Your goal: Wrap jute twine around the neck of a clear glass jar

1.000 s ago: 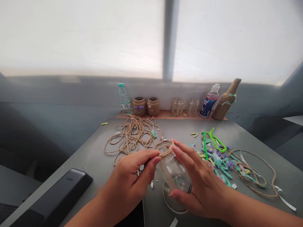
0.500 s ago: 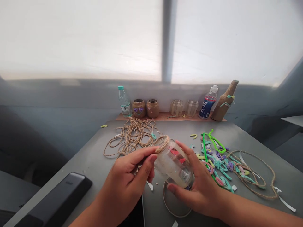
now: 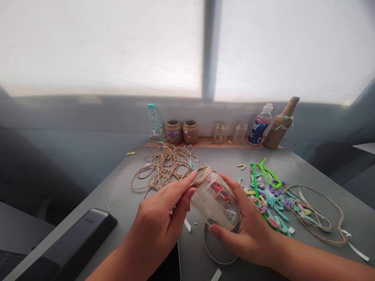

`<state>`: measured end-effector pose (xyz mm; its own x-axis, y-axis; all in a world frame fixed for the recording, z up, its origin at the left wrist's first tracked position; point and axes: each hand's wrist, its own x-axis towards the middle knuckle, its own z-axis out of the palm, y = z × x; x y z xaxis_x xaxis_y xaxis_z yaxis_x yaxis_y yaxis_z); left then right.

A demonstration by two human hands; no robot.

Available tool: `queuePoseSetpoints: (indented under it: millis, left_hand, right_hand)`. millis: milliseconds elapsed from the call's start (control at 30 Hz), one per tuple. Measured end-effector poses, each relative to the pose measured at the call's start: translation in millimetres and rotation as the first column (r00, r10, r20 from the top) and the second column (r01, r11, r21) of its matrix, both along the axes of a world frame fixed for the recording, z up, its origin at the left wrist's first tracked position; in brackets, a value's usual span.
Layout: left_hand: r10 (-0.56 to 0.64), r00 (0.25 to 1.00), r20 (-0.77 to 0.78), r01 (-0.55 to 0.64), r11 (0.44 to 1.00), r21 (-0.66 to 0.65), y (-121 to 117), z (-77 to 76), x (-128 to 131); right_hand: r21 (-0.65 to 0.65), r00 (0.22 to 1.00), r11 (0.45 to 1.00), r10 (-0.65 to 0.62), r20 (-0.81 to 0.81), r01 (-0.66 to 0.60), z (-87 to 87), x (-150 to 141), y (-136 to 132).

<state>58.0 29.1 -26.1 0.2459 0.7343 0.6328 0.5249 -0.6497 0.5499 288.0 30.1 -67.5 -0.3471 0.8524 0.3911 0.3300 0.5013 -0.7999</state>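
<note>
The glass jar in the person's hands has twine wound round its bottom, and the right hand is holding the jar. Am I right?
Not quite: the head view shows the twine wound round the neck of the glass jar, not its bottom. The right hand is holding the jar, as you said.

left hand (image 3: 165, 208): thumb-to-finger pinch | right hand (image 3: 250, 226): cupped, thumb opposite fingers | 2 hands apart

Glass jar (image 3: 213, 205) in right hand (image 3: 252, 231), twine (image 3: 202, 177) in left hand (image 3: 164, 212).
</note>
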Motion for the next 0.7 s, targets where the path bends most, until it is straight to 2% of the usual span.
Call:
queuePoseSetpoints:
  millis: [133, 433, 700]
  left_hand:
    - [0.02, 0.999, -0.025, -0.018, 0.997, 0.071, 0.6, -1.0, -1.7]
    - [0.02, 0.995, 0.098, -0.008, 0.992, -0.125, 1.8, 3.6, -1.0]
    - [-0.01, 0.987, 0.161, 0.041, 0.981, -0.192, 4.2, 1.8, 0.1]
  right_hand:
    - [0.0, 1.0, 1.0, 0.013, -0.026, -0.013, -1.3, -0.3, -0.1]
    - [-0.1, 0.958, 0.983, 0.122, -0.258, -0.152, -9.4, 3.2, 3.6]
    - [-0.182, 0.908, 0.95, 0.168, -0.385, -0.253, -3.2, 1.8, 3.0]
